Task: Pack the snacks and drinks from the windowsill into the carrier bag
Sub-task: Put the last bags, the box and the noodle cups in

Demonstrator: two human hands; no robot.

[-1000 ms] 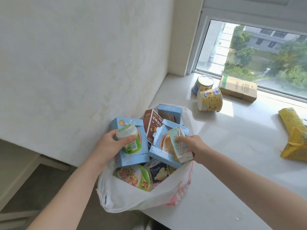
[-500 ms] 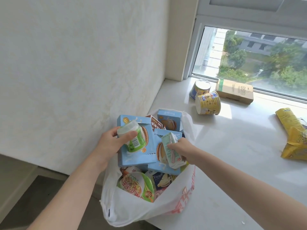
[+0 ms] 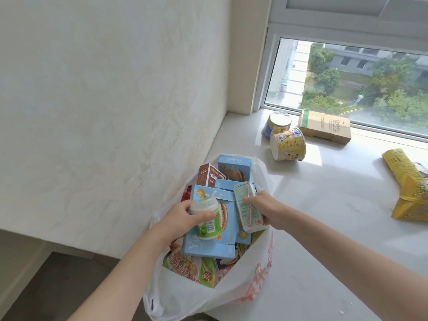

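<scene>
Two drinks poised over the carrier bag (image 3: 185, 295), lower centre.
The left hand (image 3: 178, 218) curls fingers and thumb round a small green-and-white bottle (image 3: 206, 218); the right hand (image 3: 266, 209) pinches a pale green drink carton (image 3: 249, 208). The white bag looks crammed, so I'd say both need wedging between the blue boxes (image 3: 208, 246). Tubs (image 3: 288, 144), a brown box (image 3: 324, 126) and a yellow packet (image 3: 407, 188) wait on the windowsill (image 3: 324, 205), upper right.

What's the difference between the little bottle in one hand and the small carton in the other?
The bottle is round, with a white top and green label; the carton is flat-sided and pale green, with a pink strip down one face. The left hand grips the bottle; the right hand grips the carton. Both are small and held over the open carrier bag.
</scene>
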